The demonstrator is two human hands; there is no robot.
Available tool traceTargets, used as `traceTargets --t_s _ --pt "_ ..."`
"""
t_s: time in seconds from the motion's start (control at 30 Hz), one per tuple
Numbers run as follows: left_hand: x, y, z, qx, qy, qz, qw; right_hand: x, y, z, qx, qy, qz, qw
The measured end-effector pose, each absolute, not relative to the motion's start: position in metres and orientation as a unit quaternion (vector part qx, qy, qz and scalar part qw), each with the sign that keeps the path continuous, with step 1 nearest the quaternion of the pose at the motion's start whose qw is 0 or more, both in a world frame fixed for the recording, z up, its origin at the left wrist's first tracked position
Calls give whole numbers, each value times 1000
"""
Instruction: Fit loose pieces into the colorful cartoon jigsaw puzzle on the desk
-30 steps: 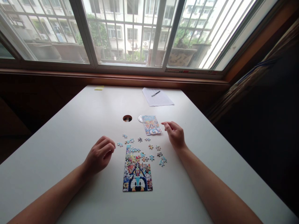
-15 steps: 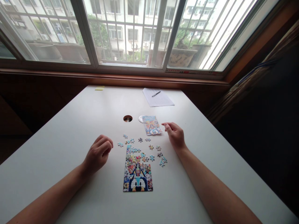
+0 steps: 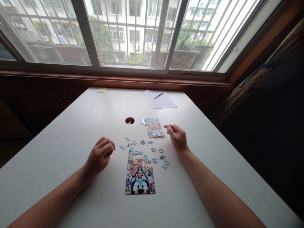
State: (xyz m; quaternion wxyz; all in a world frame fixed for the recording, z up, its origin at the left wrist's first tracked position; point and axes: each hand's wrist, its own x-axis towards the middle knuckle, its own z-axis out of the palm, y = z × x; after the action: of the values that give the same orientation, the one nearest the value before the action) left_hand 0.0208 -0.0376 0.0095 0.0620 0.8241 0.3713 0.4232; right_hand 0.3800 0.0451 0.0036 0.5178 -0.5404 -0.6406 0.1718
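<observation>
A partly assembled jigsaw puzzle lies on the table, showing a blue cartoon dog's head among many small figures. Its upper right part is unfilled, and several loose puzzle pieces are scattered above and to the right. My left hand rests on the table left of the puzzle, fingers curled in, with nothing seen in them. Beside the right edge of a small reference picture, my right hand is closed, its index finger and thumb pointing at the picture. No piece shows between them.
Behind the picture, a round silvery disc is partly covered. A cable hole opens in the white table. Further back lie paper sheets with a pen, and a yellow sticky note. A barred window stands beyond.
</observation>
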Motion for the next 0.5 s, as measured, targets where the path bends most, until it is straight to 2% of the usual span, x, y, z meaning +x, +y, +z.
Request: traceTargets --t_s 0.5 --pt "21 -36 8 822 378 421 64 380 45 3 -539 -641 180 516"
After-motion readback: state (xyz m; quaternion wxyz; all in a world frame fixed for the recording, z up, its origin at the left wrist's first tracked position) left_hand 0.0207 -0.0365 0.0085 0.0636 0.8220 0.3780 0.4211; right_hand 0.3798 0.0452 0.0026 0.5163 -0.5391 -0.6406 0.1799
